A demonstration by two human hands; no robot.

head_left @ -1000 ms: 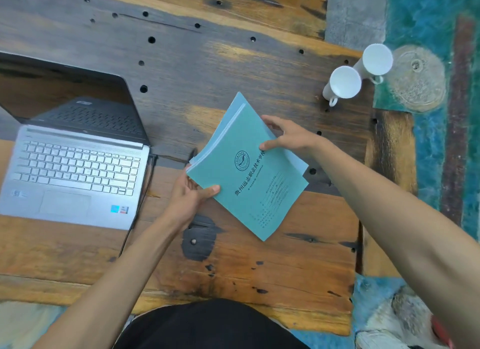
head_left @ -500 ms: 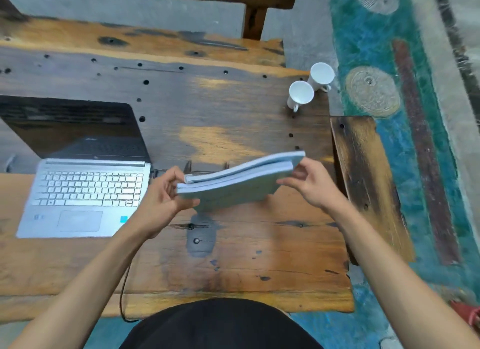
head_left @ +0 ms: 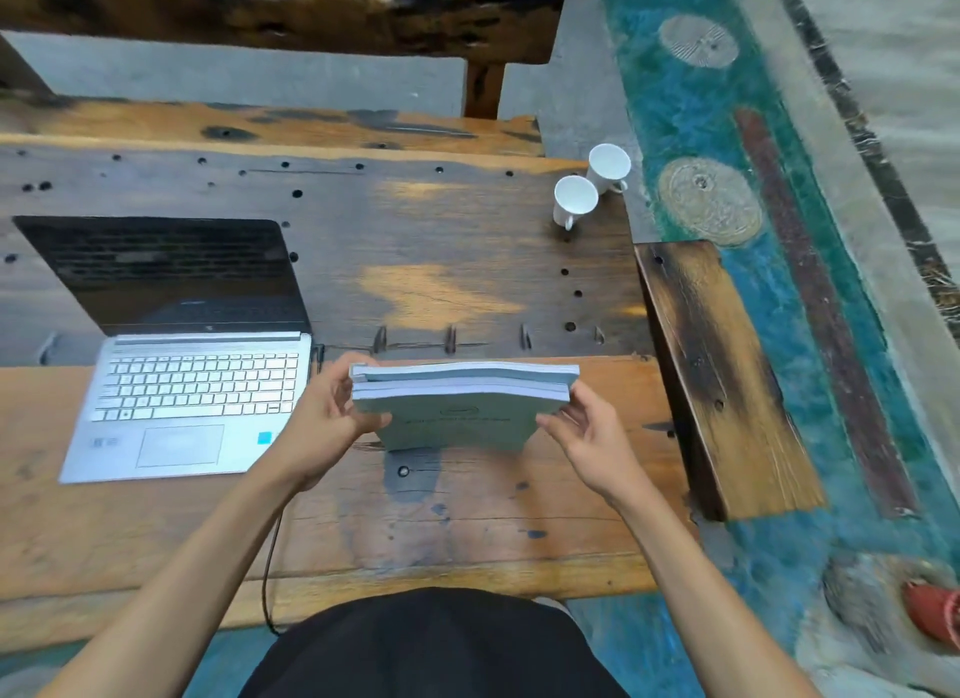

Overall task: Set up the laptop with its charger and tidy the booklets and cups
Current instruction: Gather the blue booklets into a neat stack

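Two teal booklets (head_left: 460, 411) stand together on their lower edge on the wooden table (head_left: 467, 521), spines level. My left hand (head_left: 332, 417) grips their left end and my right hand (head_left: 587, 432) holds their right end. An open silver laptop (head_left: 187, 396) with a dark screen sits at the left. A dark charger cable (head_left: 270, 567) runs from the laptop's right side down over the table's front edge. Two white cups (head_left: 589, 191) stand side by side at the table's far right corner.
A low wooden bench (head_left: 727, 375) adjoins the table's right side. Another wooden bench (head_left: 291, 11) lies beyond the table. A teal painted floor (head_left: 727, 126) runs to the right, and a red object (head_left: 935, 619) lies at the lower right.
The booklets went from lying tilted flat in my hands to standing on edge and level, squared between both hands. The view has tilted up, showing more of the table and floor.
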